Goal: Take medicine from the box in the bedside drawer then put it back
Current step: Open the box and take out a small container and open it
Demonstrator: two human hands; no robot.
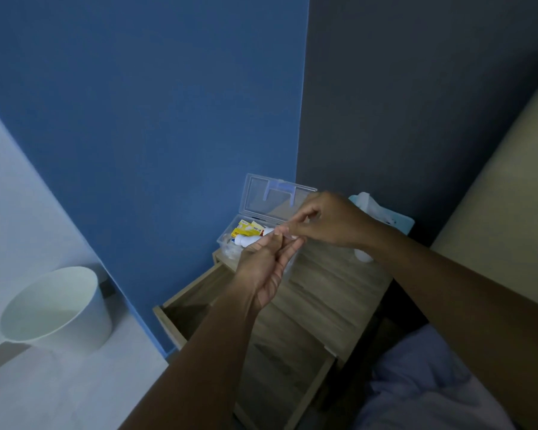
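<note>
Far to the left of the left hand [266, 276], a white round bin [56, 308] stands on the pale floor [44, 383] against the blue wall [143, 119]. Below and to the left of that hand, the bedside drawer [180, 308] is pulled out, and its inside looks dark.

The left hand is raised palm up over the wooden counter [333, 287], its fingers loosely curled and stretched toward the right hand; whether it holds anything cannot be told. Just beyond its fingertips sits the clear plastic box [227, 243] on the back left corner of the counter, its transparent lid [267, 197] standing open against the wall. Inside the box lie a yellow medicine pack [244, 229] and a white bottle [249, 239] on its side, the bottle's right end hidden behind the left hand's fingers.

The right hand [326, 220] hovers just above and to the right of the left hand, fingers bent, thumb and forefinger pinched together at the left hand's fingertips. Something small may be between them, but it is too small to tell.

Behind the right hand, a light blue packet [385, 217] with white tissue sticking out rests at the back of the counter. Under the right wrist a small white object [363, 256] shows partly. Farther right lies the bed, with a beige headboard [503, 197] and lilac bedding [432, 383] below the right forearm.
</note>
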